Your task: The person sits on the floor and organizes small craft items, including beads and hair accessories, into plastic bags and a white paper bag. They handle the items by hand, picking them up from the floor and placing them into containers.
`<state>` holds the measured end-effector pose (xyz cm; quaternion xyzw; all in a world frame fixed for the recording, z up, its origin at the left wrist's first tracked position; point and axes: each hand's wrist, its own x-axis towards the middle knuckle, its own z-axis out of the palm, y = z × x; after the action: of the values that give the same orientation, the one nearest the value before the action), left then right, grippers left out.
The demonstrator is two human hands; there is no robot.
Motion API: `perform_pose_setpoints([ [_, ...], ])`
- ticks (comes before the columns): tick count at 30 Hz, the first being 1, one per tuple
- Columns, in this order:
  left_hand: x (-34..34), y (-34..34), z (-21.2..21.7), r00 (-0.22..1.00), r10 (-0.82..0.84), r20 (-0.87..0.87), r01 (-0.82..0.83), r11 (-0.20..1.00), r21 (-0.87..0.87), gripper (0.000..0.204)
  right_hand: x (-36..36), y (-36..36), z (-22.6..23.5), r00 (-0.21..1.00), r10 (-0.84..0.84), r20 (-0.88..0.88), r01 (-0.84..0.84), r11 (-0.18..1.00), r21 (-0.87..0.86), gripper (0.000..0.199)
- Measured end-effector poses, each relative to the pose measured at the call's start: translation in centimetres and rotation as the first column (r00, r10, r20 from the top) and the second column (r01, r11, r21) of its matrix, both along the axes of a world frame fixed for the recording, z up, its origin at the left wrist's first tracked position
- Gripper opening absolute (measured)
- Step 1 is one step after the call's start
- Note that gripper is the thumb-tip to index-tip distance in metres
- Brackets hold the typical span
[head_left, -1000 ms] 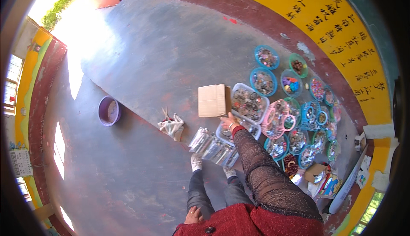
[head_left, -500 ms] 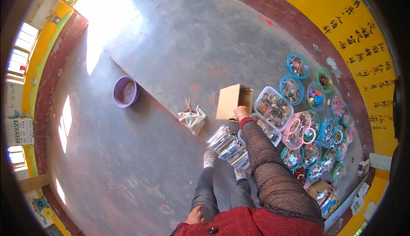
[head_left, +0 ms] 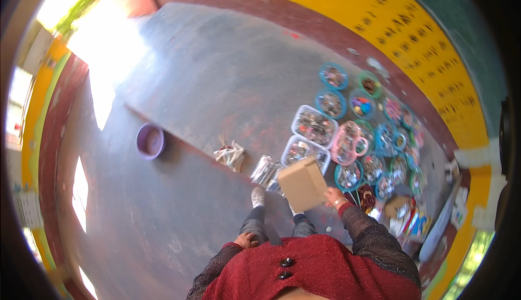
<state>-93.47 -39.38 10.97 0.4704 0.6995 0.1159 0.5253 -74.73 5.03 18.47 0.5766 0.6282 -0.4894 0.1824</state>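
On the grey floor (head_left: 206,83), the right hand (head_left: 334,197) grips a brown box (head_left: 302,184) by its edge, just above the feet. The left hand (head_left: 247,240) hangs loosely curled and empty by the leg. Trays (head_left: 315,126) of small things lie nearby.

Light: bright daylight from upper left | Glare: blown-out patch on floor (head_left: 116,45) | Shadows: soft, beside bowl (head_left: 150,141) | Distortion: heavy fisheye, wall (head_left: 380,23) curves, black corners | Focus: sharp centre, soft rim
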Motion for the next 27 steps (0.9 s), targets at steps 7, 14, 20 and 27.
perform_pose_setpoints([
  [7, -6.5, 4.5, 1.7, 0.989, -0.116, 0.088, 0.144, 0.867, -0.476, 0.065, 25.7, -11.8, 8.0, 0.726, -0.459, 0.512, 0.508, 0.86, 0.051, 0.017],
  [14, -12.3, 0.6, -6.7, 0.765, -0.622, -0.168, 0.556, 0.768, -0.318, 0.047, 30.7, -25.8, 8.0, 0.761, 0.496, 0.418, -0.493, 0.861, -0.126, 0.011],
  [20, -7.5, 4.5, -3.2, 0.463, -0.848, -0.256, 0.737, 0.529, -0.42, 0.034, 37.8, -39.6, 0.9, 0.894, -0.281, 0.348, 0.296, 0.955, 0.011, 0.024],
  [27, 11.0, 13.0, 2.6, 0.803, -0.575, -0.155, 0.586, 0.81, 0.033, 0.032, 52.1, -53.4, -1.6, 0.779, -0.552, 0.299, 0.589, 0.807, -0.043, 0.023],
])
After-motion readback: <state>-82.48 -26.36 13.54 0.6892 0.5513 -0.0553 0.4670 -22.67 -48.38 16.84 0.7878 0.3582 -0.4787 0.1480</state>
